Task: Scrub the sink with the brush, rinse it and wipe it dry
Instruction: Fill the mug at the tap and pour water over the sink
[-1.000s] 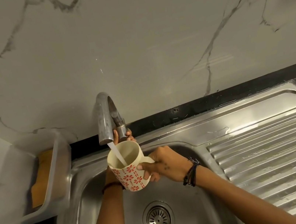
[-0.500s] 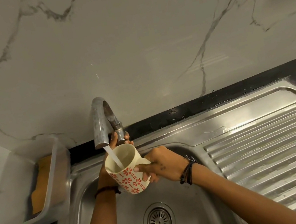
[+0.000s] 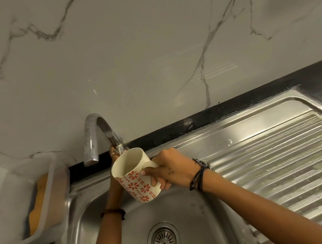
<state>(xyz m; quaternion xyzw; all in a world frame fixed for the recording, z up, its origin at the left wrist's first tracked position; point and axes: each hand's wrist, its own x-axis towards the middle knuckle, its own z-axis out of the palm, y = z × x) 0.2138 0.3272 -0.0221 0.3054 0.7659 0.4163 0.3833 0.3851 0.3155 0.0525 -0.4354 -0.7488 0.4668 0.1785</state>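
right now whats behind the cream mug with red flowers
Behind the cream mug with red flowers, left hand fingertips grip the steel tap handle; the mug covers the rest of that hand.

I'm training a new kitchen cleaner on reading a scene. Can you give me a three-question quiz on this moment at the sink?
1. True or false: water is running from the tap.
2. Which hand holds the mug?
3. Where is the left hand: A) on the drain, B) at the tap's valve, C) on the draining board?

Key: 1. False, no stream shows. 2. The right hand, fingers round the handle. 3. B.
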